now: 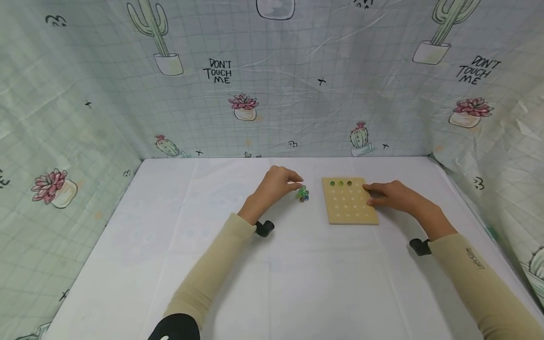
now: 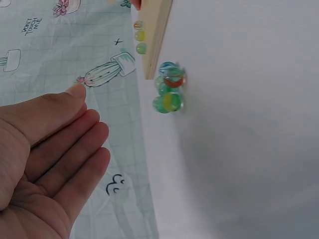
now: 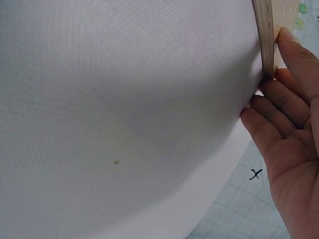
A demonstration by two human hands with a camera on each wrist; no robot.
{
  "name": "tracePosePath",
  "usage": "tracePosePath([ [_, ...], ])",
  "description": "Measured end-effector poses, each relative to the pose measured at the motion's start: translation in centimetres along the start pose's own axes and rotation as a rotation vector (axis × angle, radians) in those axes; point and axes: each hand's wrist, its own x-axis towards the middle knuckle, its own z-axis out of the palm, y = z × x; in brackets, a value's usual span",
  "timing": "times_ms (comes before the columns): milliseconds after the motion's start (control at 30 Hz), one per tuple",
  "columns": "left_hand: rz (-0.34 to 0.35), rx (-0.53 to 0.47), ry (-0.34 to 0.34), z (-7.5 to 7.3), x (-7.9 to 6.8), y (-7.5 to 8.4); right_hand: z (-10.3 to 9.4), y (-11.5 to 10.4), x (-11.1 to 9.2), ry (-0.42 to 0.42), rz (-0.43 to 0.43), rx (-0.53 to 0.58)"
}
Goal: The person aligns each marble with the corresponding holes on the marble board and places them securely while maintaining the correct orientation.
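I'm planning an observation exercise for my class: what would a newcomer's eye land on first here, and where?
Probably the square, pale wooden board with rows of hollows, right of centre on the white table, with three small, round, glassy marbles along its far edge and the right hand at its right edge. Left of it, a cluster of colourful glassy marbles sits beside the left hand.

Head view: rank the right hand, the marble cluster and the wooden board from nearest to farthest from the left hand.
1. Marble cluster: just right of the left hand's fingertips.
2. Wooden board: farther right, beyond the cluster.
3. Right hand: farthest, holding the board's right edge.
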Motion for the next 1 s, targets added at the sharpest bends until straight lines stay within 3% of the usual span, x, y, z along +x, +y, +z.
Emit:
tracePosePath([
  [433,-0.068,-0.020,-0.014,1.2,-2.2,-0.6,0.0,-0.1,-0.1,0.002,0.005,-0.007],
  [1000,-0.114,-0.075,0.002,3.7,-2.6,-1.3,0.1,0.0,-0.2,0.004,-0.003,0.015],
])
